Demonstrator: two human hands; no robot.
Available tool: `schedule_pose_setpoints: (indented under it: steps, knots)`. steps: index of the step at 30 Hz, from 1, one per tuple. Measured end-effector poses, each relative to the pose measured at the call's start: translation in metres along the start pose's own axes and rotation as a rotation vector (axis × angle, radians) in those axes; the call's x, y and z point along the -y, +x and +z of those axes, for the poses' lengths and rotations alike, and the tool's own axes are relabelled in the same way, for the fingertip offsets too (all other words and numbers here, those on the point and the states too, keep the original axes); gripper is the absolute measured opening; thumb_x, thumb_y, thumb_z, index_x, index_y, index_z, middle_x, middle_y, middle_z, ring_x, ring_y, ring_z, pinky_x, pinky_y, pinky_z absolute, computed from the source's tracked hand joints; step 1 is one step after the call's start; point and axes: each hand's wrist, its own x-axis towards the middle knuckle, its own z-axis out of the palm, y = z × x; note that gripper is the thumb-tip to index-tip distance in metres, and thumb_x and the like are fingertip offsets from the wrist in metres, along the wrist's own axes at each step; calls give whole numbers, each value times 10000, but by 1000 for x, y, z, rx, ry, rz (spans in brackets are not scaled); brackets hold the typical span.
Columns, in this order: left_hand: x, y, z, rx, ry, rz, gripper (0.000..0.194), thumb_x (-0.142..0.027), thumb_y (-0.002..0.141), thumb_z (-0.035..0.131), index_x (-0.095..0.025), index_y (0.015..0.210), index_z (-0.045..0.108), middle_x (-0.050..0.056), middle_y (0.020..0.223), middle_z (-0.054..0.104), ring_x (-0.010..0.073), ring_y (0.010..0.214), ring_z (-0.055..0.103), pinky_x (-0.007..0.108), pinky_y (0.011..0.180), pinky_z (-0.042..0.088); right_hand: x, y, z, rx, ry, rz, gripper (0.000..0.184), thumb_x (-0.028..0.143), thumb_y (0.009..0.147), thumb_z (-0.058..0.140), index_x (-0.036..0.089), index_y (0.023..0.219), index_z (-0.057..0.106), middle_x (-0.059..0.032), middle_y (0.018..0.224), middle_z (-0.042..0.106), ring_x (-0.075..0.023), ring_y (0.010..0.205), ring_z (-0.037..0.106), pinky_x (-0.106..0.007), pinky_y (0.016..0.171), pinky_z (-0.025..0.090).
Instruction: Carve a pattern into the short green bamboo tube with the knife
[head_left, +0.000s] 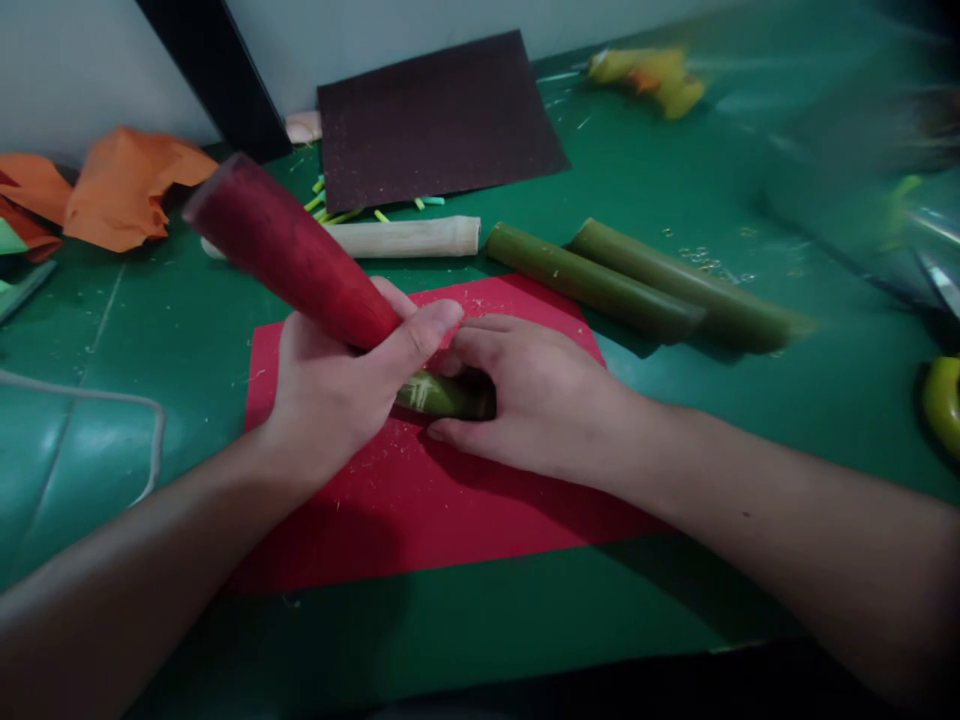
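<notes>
My left hand is wrapped round a red-painted bamboo tube, which tilts up to the left with its darker end raised. Under my left thumb and fingers shows a short length of green bamboo with pale scraped marks. My right hand curls round the right end of that green bamboo, thumb at the near side and fingers at the far side. Both hands are above a sheet of red paper sprinkled with fine shavings. Whether the red tube touches the green piece is hidden by my left hand.
Beyond the paper lie a pale bamboo piece and two green bamboo tubes. A dark sheet rests near the wall. Crumpled orange paper is at left, a yellow object at the right edge.
</notes>
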Motion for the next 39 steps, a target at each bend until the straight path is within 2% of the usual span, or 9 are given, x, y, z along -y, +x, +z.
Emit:
schedule_pose_setpoints:
  steps: [4,7,12,16,20,26,29,35,39]
  knots:
    - [-3,1,2,-41,-22,-42,382,-398,850,774,-204,562,614,-44,489,546,84,421,513,253,434,452,1,0,1,2,20,8,264,345,736,786,186,833,598,-17,812,627,-148,707,522,-295,642,368]
    - [-5,-1,2,-17,-3,-42,418,-413,860,759,-199,542,591,-33,498,539,90,444,529,250,439,459,2,0,1,-1,45,4,267,326,731,795,192,815,580,-7,807,618,-144,711,525,-294,640,360]
    - [-3,-3,1,48,8,6,382,-366,868,754,-217,549,606,-27,524,586,111,482,578,260,457,497,3,0,0,7,76,41,236,314,739,795,192,813,607,-3,802,631,-143,700,537,-294,620,360]
    - [0,-3,0,75,-25,8,330,-328,808,812,-230,558,621,-38,513,588,116,457,575,266,420,483,3,0,0,21,107,42,235,295,742,788,188,918,674,-28,898,686,-176,798,597,-302,666,406]
    - [0,-4,0,81,18,7,323,-346,848,777,-231,586,625,-42,539,618,107,482,601,252,436,489,2,1,2,11,93,24,265,310,746,784,193,966,692,-37,945,706,-203,876,619,-314,718,434]
    - [-5,-5,1,6,115,-52,270,-328,831,794,-219,627,654,-42,576,651,108,532,644,227,479,522,-2,1,2,-41,42,-20,215,297,740,778,177,863,648,-25,857,656,-165,775,566,-294,682,406]
    - [-6,-2,3,-23,62,-63,239,-327,821,811,-221,654,678,-33,600,682,107,533,646,231,481,524,-2,1,0,-23,29,-16,239,303,735,784,179,857,620,-25,858,644,-153,745,541,-292,673,392]
    - [-1,2,2,-71,-4,-13,366,-391,849,781,-203,573,631,-54,470,529,63,395,470,237,410,430,-1,2,0,7,21,1,283,321,723,801,185,840,582,-14,817,620,-148,715,518,-292,636,354]
    - [-3,-2,4,-45,23,-5,396,-375,863,754,-205,540,603,-36,496,521,80,438,502,235,447,469,-1,2,1,-13,53,-4,281,317,722,808,183,817,580,1,785,602,-137,690,508,-288,611,333]
